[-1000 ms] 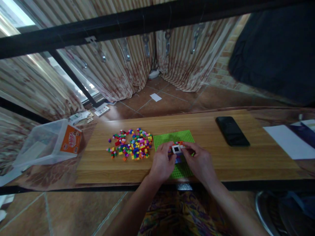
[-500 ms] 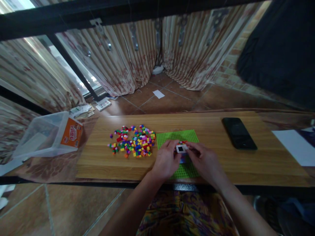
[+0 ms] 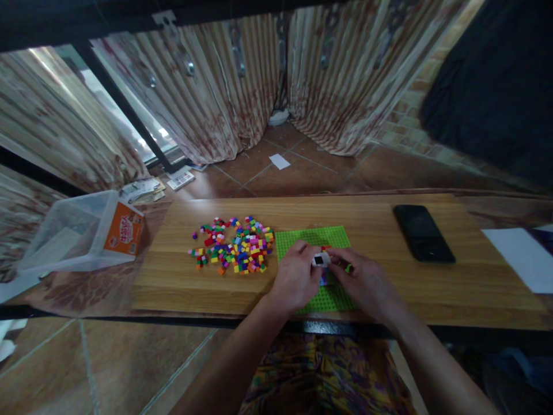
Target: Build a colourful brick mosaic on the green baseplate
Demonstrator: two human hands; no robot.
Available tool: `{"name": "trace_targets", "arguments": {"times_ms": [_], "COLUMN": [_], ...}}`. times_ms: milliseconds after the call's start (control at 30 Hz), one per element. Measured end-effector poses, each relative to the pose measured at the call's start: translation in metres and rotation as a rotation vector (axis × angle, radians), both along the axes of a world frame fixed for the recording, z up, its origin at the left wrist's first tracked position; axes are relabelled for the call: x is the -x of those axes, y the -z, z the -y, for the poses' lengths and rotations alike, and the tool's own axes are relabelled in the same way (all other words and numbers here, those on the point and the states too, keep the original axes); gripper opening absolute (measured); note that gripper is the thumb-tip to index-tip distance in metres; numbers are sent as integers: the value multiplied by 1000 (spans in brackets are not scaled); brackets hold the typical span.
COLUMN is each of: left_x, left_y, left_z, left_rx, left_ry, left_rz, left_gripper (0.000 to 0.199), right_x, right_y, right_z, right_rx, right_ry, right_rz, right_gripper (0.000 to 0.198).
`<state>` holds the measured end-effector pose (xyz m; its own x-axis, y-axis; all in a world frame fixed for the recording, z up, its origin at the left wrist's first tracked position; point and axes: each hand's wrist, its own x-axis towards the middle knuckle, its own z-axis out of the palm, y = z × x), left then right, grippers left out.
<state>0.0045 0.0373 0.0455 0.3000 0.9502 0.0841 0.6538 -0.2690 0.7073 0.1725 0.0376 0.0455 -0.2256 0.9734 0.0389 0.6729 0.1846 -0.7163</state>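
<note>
Barely any change across the last second: both hands kept together over the green baseplate, the little block build between the fingertips turned a touch and now sitting slightly lower and nearer the body. Left hand curled, fingers pinched against the left side of the build; right hand likewise closed on its right side, thumb and forefinger doing the gripping. White face with a dark square window uppermost, red and blue bits showing at the edges, underside hidden, so no telling whether pressed onto the plate or held just above it. Looks like steady fitting work on the same piece rather than a fresh pick, judging by the unchanged grip.

Just left of the plate, a loose heap of coloured blocks, untouched. Further right, well apart, a black phone lying flat, and a white sheet of paper at the far right edge. All carried on a pale wooden table. Off the left end, a clear plastic tub with an orange label. Beyond: brown tiled floor, striped curtains, a dark window frame, daylight at the left
</note>
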Motion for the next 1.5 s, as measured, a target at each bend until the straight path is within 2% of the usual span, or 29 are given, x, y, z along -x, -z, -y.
{"name": "trace_targets", "arguments": {"times_ms": [167, 467, 633, 867, 1000, 1100, 1333, 1500], "left_x": [-1, -5, -7, -4, -3, -4, -6, -6], "left_y": [-1, 1, 1, 7, 5, 5, 18, 17], "left_z": [-1, -3, -2, -1, 6, 15, 23, 23], "left_rx": [0, 4, 3, -23, -56, -98, -236, -265], "left_ry": [12, 0, 8, 10, -36, -62, 18, 29], "left_rz": [-11, -27, -30, 60, 58, 10, -242, -295], "left_gripper": [20, 21, 18, 18, 32, 42, 35, 35], "right_x": [-9, -14, -13, -14, -16, -15, -13, -11], "right_y": [1, -2, -6, -2, 0, 2, 2, 0], "right_z": [-10, -16, -18, -18, -19, -19, -21, -19], "right_rx": [58, 137, 133, 72, 97, 78, 81, 70], "right_ry": [-78, -137, -169, -190, -237, -236, -250, -223], "right_rz": [-68, -134, -121, -107, -147, -122, -97, -103], "right_gripper": [24, 26, 23, 24, 30, 34, 34, 28]}}
